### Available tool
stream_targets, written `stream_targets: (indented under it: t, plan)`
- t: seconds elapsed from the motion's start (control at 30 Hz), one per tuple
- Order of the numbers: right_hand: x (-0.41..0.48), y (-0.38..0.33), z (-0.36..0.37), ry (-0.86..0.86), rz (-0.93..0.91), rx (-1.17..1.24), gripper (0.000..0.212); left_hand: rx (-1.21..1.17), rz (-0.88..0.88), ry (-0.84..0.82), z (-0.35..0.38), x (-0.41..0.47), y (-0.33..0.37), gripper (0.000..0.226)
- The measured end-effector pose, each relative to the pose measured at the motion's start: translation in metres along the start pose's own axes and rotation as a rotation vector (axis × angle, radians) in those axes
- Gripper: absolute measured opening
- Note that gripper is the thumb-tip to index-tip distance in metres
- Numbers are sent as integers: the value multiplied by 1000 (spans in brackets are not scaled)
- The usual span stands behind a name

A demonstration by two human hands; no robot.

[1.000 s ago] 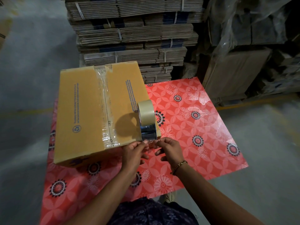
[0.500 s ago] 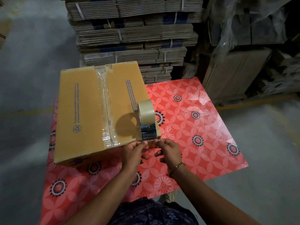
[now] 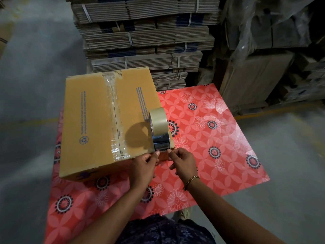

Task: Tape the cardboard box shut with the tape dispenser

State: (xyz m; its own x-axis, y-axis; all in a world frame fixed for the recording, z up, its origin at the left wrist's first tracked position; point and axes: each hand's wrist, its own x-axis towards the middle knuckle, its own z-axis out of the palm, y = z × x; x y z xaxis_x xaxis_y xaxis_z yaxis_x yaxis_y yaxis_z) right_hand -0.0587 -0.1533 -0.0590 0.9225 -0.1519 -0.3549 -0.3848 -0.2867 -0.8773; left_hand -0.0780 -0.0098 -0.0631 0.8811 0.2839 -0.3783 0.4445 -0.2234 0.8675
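A closed brown cardboard box (image 3: 88, 120) lies on a red flowered table (image 3: 211, 138), with a strip of clear tape (image 3: 114, 120) running along its centre seam. A tape dispenser (image 3: 159, 129) with a beige roll stands upright on the box's near right corner. My left hand (image 3: 144, 166) and my right hand (image 3: 182, 162) meet just below the dispenser's metal front. Their thumbs and forefingers pinch at the tape's loose end there. The tape end itself is too small to make out.
Strapped stacks of flattened cartons (image 3: 144, 41) rise right behind the box. Plastic-wrapped cartons (image 3: 263, 50) stand at the back right. Grey concrete floor (image 3: 31, 67) surrounds the table on the left and right.
Both hands stay at the dispenser's front. The right hand's fingers shift slightly; box and dispenser have not moved.
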Motion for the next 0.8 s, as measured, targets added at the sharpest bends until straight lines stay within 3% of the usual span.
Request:
stream_targets:
  t: [0.1,0.3,0.47,0.8]
  plan:
    - [0,2,1,-7,-17,-59,33,90,24,5,-2,-2,1,42]
    - [0,3,-1,-86,21,97,31,25,-22,-20,2,0,4,38]
    - [2,5,-2,-82,-43,5,23,30,-52,-41,5,1,10,35]
    - [8,6,-11,-90,-268,-320,10,217,243,-19,-5,0,-10,38]
